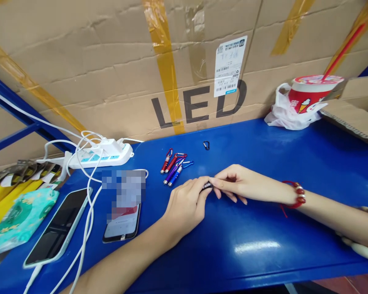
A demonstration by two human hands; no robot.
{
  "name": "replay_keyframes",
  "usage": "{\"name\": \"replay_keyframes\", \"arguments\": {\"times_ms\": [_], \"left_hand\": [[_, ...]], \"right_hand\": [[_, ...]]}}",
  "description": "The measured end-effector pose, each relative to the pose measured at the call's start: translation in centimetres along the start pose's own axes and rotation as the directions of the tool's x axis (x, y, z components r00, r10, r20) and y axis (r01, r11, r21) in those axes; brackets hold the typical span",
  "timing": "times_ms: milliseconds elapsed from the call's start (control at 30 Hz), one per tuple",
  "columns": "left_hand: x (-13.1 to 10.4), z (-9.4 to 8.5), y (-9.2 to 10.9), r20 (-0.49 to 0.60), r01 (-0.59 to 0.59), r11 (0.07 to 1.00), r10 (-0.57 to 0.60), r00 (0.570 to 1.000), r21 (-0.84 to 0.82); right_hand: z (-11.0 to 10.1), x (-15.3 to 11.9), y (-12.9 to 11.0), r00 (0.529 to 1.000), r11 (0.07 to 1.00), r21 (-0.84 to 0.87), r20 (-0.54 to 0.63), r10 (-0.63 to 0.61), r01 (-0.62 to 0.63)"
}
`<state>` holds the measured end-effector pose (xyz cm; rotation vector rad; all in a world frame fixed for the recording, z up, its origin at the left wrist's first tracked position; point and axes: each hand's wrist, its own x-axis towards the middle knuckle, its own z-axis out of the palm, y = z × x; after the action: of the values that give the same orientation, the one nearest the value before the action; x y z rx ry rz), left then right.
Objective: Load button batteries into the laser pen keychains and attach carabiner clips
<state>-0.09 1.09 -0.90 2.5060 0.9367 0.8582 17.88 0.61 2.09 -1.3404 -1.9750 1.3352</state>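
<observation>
My left hand point(185, 202) is closed around a small black flashlight point(207, 185), mostly hidden by the fingers, with only a dark barrel and some pale print showing. From the right, my right hand point(237, 183) meets it, thumb and forefinger pinched at the flashlight's end. Beyond my left hand lie several mini keychain flashlights with clips: red point(172, 163), purple point(171, 174) and blue point(176, 176). A loose black carabiner point(206, 145) rests on the blue tabletop point(251, 253), farther back.
On the left are a white power strip point(116, 157) with trailing cables, a phone point(59, 228), a second phone point(122, 224) and a teal tissue pack point(24, 220). A red cup point(306, 98) in a plastic bag and an open carton point(352, 118) stand at the back right.
</observation>
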Motion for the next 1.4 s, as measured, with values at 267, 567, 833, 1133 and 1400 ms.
{"name": "replay_keyframes", "arguments": {"times_ms": [267,567,833,1133,1400], "left_hand": [[0.3,-0.5,0.4,0.053,0.162,0.987,-0.162,0.985,0.015],[0.4,-0.5,0.2,0.019,0.174,0.985,-0.174,0.985,-0.006],[0.6,-0.4,0.7,-0.035,0.282,0.959,-0.283,0.958,-0.03],[0.6,-1.1,0.8,-0.125,0.266,0.962,-0.272,0.954,-0.061],[0.5,-1.0,1.1,-0.098,0.225,0.974,-0.224,0.97,0.005]], "right_hand": [[0.2,-0.2,0.6,0.814,0.754,-0.635,-0.342,-0.47,0.169],[-0.1,-0.8,0.2,0.683,0.555,-0.796,-0.266,-0.68,0.243],[-0.2,-0.7,0.4,0.729,0.641,-0.727,-0.296,-0.617,0.247],[0.4,0.4,0.6,0.803,0.747,-0.62,-0.303,-0.512,0.242],[0.8,1.0,1.2,0.697,0.811,-0.507,-0.468,-0.543,0.292]]}}
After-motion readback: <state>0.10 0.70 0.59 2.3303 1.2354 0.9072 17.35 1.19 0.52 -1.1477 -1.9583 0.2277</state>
